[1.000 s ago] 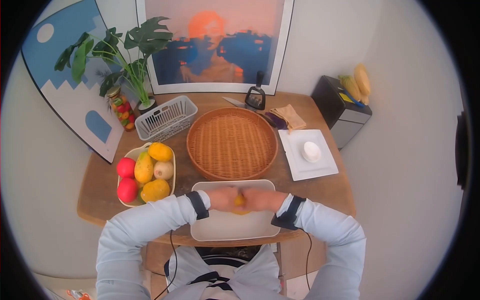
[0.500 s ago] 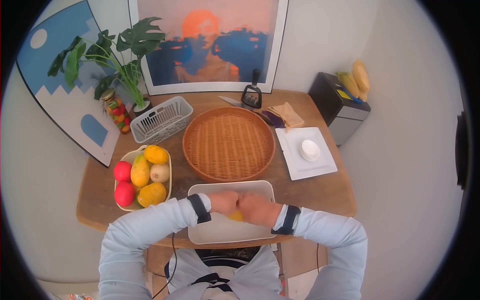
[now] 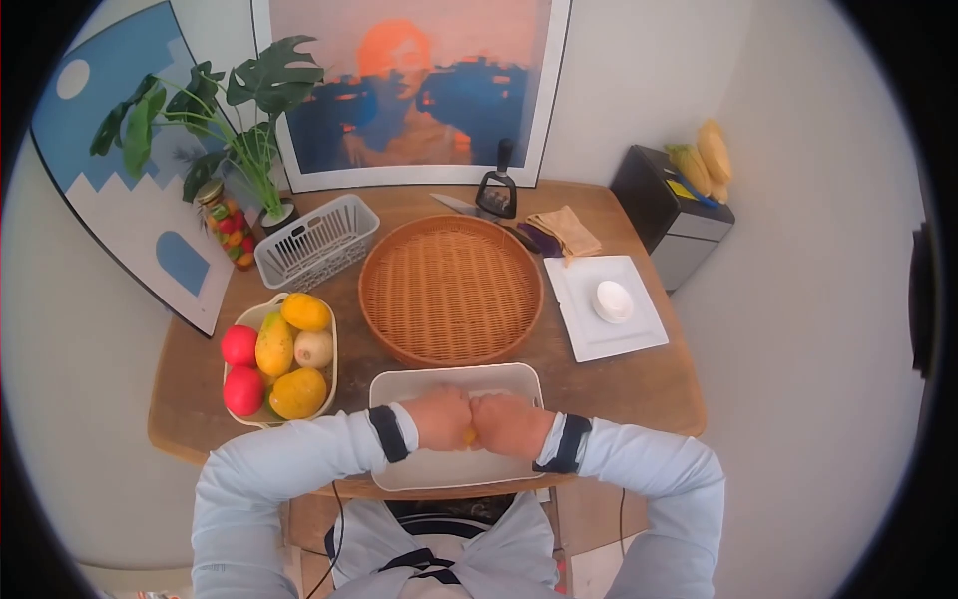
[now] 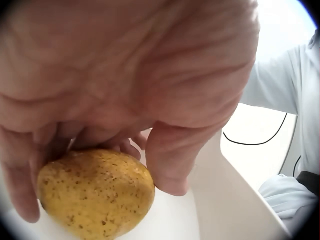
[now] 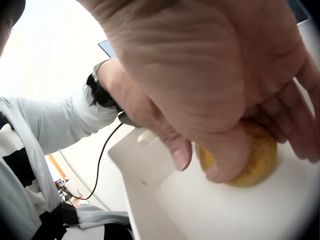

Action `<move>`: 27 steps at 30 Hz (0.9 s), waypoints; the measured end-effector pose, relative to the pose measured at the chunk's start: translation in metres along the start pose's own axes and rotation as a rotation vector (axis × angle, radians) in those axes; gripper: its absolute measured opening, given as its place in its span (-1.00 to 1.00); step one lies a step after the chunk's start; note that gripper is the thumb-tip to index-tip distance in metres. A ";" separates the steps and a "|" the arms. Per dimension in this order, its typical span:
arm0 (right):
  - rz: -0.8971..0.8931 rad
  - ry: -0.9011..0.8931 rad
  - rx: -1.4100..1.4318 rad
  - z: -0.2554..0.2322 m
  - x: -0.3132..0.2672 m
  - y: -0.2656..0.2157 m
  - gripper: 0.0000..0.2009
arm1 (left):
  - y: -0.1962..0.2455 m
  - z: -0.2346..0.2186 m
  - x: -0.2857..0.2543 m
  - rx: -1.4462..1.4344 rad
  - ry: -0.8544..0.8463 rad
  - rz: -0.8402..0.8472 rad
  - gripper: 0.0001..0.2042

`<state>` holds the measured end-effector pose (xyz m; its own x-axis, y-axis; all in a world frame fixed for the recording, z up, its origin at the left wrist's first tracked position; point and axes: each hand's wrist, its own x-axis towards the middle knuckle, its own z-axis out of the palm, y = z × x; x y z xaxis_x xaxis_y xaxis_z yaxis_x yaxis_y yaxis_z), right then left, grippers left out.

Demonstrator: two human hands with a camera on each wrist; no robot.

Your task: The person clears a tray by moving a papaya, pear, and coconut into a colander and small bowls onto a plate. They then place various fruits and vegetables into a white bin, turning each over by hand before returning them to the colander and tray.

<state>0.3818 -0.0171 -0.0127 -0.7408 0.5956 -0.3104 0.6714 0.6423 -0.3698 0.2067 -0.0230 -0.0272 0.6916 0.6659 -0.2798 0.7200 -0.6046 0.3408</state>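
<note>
Over a white rectangular basin, both of my hands meet around a yellow, brown-specked potato. In the head view the left hand and right hand hide most of it. My left thumb presses one side of the potato while the fingers curl behind it. From the right wrist view, my right thumb lies across its near side, with the fingers reaching round the far side. The basin's white floor shows below the potato.
Beyond the basin stands a round wicker tray. A fruit-filled basket is at left, a grey plastic basket behind it. At right, a white square plate bears a small white bowl. A knife lies near the back.
My hands have shifted around the potato, and less of its yellow skin shows in the head view now. The whole scene has slid slightly left as the head moved.
</note>
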 end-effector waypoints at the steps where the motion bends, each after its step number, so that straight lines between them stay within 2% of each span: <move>1: 0.021 -0.082 0.068 -0.005 0.003 -0.001 -0.64 | -0.002 0.017 -0.002 0.048 0.095 0.059 -0.65; 2: 0.030 -0.135 0.050 -0.009 0.006 -0.001 -0.62 | -0.004 0.025 -0.004 0.094 0.192 0.114 -0.66; 4: 0.049 -0.244 0.012 -0.013 0.008 0.000 -0.60 | -0.007 0.028 0.003 0.134 0.094 0.062 -0.67; 5: 0.015 -0.153 0.008 -0.008 0.007 0.001 -0.59 | -0.006 0.025 0.006 0.153 0.047 0.039 -0.68; 7: -0.049 0.028 -0.001 0.009 0.002 0.002 -0.58 | -0.010 0.002 0.009 -0.176 -0.106 -0.086 -0.68; 8: -0.055 0.046 -0.008 0.011 0.001 0.000 -0.58 | -0.010 -0.010 0.010 -0.341 -0.183 -0.147 -0.69; 11: -0.071 0.081 0.005 0.017 0.008 -0.001 -0.54 | -0.012 -0.016 0.008 -0.321 -0.168 -0.155 -0.67; 14: -0.086 0.056 0.146 0.025 0.025 0.013 -0.48 | -0.007 0.000 0.000 -0.280 0.059 -0.139 -0.65; 15: -0.103 0.048 0.225 0.022 0.028 0.019 -0.47 | -0.006 0.004 -0.002 -0.210 0.067 -0.116 -0.64; 19: -0.021 -0.153 0.212 0.010 0.036 0.024 -0.43 | -0.001 0.018 -0.008 -0.012 0.126 -0.009 -0.63; 20: 0.008 -0.147 0.177 0.006 0.034 0.021 -0.44 | -0.003 0.022 -0.007 0.020 0.147 0.022 -0.63; 22: 0.067 -0.132 0.107 -0.003 0.027 0.012 -0.46 | -0.005 0.019 0.002 -0.035 0.044 -0.035 -0.62; 25: -0.125 0.116 0.020 0.015 0.024 0.027 -0.44 | -0.002 -0.008 0.004 -0.248 -0.126 -0.126 -0.63; 26: -0.101 0.089 0.050 0.012 0.022 0.025 -0.45 | 0.001 -0.016 0.002 -0.340 -0.186 -0.157 -0.64; 27: -0.079 0.063 0.079 0.008 0.019 0.022 -0.45 | -0.001 -0.011 0.004 -0.295 -0.141 -0.154 -0.65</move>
<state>0.3821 0.0045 -0.0341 -0.7870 0.5752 -0.2232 0.6053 0.6496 -0.4600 0.2080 -0.0151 -0.0191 0.5923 0.6601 -0.4620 0.7828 -0.3358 0.5239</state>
